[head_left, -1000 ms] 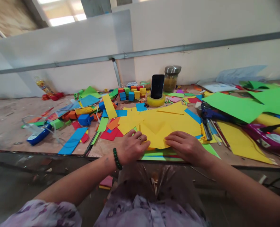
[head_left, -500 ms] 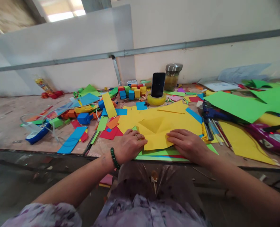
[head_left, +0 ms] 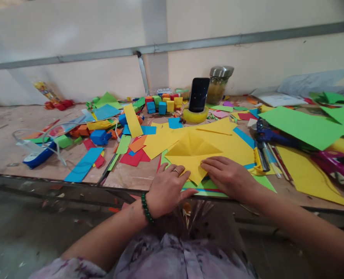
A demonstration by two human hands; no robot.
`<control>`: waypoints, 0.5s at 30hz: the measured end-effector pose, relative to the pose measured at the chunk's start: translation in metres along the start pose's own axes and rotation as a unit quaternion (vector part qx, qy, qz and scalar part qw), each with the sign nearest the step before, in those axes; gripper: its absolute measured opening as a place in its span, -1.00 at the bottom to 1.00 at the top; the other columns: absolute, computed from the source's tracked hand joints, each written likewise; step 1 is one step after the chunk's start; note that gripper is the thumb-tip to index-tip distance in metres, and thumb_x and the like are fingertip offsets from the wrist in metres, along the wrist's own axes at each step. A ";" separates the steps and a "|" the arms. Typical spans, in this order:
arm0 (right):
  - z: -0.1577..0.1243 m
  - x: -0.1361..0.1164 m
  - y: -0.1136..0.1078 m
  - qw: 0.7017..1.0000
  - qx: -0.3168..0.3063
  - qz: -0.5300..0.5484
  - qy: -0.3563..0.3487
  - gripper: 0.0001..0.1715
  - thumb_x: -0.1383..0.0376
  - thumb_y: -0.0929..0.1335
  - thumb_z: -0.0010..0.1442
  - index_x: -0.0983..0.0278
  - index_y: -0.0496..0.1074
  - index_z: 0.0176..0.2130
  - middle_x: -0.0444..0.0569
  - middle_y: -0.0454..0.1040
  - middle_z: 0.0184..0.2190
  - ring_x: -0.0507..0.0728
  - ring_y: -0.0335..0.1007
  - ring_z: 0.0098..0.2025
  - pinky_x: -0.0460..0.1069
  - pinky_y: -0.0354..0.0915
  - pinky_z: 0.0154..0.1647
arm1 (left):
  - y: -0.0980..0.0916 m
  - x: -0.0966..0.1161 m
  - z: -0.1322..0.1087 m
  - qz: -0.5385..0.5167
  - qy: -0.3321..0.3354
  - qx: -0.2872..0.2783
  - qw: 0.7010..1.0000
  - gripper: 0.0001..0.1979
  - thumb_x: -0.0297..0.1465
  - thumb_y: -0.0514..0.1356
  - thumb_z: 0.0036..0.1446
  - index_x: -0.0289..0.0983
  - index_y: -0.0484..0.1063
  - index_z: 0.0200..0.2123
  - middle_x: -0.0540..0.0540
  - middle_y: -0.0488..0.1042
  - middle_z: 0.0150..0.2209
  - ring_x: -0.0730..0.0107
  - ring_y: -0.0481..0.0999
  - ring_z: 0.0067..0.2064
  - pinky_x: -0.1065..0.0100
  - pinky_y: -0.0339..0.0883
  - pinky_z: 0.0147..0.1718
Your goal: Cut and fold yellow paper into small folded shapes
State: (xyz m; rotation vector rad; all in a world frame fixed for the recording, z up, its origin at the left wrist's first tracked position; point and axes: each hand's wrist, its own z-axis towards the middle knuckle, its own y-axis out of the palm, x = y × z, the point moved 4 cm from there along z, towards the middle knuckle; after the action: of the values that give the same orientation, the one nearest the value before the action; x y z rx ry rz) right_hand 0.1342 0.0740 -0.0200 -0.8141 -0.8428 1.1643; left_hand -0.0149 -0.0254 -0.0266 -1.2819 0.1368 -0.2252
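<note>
A creased sheet of yellow paper (head_left: 191, 149) lies before me at the table's front edge. Its upper part stands in ridges and its near part comes down to a point. My left hand (head_left: 170, 188), with a ring and a green bead bracelet, rests its fingertips on the near left side of the paper; the fingers are spread and the thumb sticks out. From the right, my right hand (head_left: 230, 176) presses its closed fingers on the paper's near right edge, its thumb hidden. Green sheets (head_left: 211, 183) lie underneath, along with a larger yellow sheet (head_left: 238, 149).
Behind the paper, a phone (head_left: 199, 95) leans on a yellow tape roll (head_left: 195, 115) beside a lidded glass jar (head_left: 220, 85). Paper cubes (head_left: 162, 107) stand left of it. Pens (head_left: 276, 162) and a glue gun (head_left: 272, 135) lie right, a blue-and-white power strip (head_left: 40, 155) left.
The paper's near flap has gone from a straight edge to a point, and its ridges stand up more. My left hand has loosened, its thumb now apart. The view has tipped down.
</note>
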 end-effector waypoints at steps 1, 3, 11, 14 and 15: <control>0.002 0.000 -0.001 1.000 0.002 0.007 -0.006 -0.68 0.45 0.26 0.22 0.35 0.50 -0.08 0.18 0.57 -0.12 0.24 0.47 -0.09 0.14 0.42 -0.08 | 0.001 0.000 0.000 -0.010 -0.010 -0.006 1.000 -0.44 0.03 0.03 0.23 -0.27 0.39 0.05 -0.19 0.46 0.01 0.11 0.40 -0.01 0.13 0.22 -0.05; 0.007 -0.002 -0.001 0.999 -0.002 0.023 -0.040 -0.69 0.43 0.27 0.23 0.36 0.50 -0.07 0.19 0.57 -0.11 0.26 0.46 -0.08 0.16 0.42 -0.08 | 0.003 0.001 0.000 -0.023 -0.029 -0.019 0.999 -0.37 0.06 0.01 0.22 -0.31 0.34 0.11 -0.22 0.43 0.05 0.07 0.37 0.02 0.11 0.24 -0.04; 0.032 0.032 0.010 0.971 -0.126 0.204 -0.012 -0.77 0.39 0.30 0.21 0.25 0.54 -0.19 0.05 0.58 -0.25 0.14 0.48 -0.17 0.03 0.41 -0.14 | 0.006 -0.013 -0.005 -0.079 -0.065 -0.020 0.995 -0.32 0.08 0.08 0.16 -0.26 0.31 0.18 -0.26 0.36 0.16 -0.02 0.32 0.14 -0.03 0.24 0.07; 0.037 0.053 0.016 0.935 -0.168 0.309 0.049 -0.79 0.26 0.36 0.17 0.24 0.56 -0.19 0.03 0.58 -0.24 0.13 0.50 -0.18 0.01 0.40 -0.15 | 0.009 -0.017 -0.009 -0.117 -0.059 0.022 0.991 -0.36 0.00 0.11 0.20 -0.39 0.35 0.12 -0.29 0.40 0.13 0.05 0.37 0.12 0.05 0.29 0.10; 0.037 0.058 0.019 0.919 -0.175 0.346 0.069 -0.78 0.20 0.38 0.17 0.24 0.57 -0.22 0.03 0.58 -0.24 0.13 0.51 -0.19 0.01 0.40 -0.14 | 0.009 -0.017 -0.011 -0.129 -0.060 0.040 0.989 -0.40 -0.03 0.11 0.21 -0.40 0.38 0.09 -0.29 0.42 0.11 0.08 0.39 0.11 0.07 0.31 0.10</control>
State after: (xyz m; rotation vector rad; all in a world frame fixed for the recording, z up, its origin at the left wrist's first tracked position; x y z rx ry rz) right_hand 0.1037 0.1378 -0.0118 -1.5579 -0.6648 1.5647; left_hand -0.0330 -0.0287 -0.0388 -1.2283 -0.1405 -0.3698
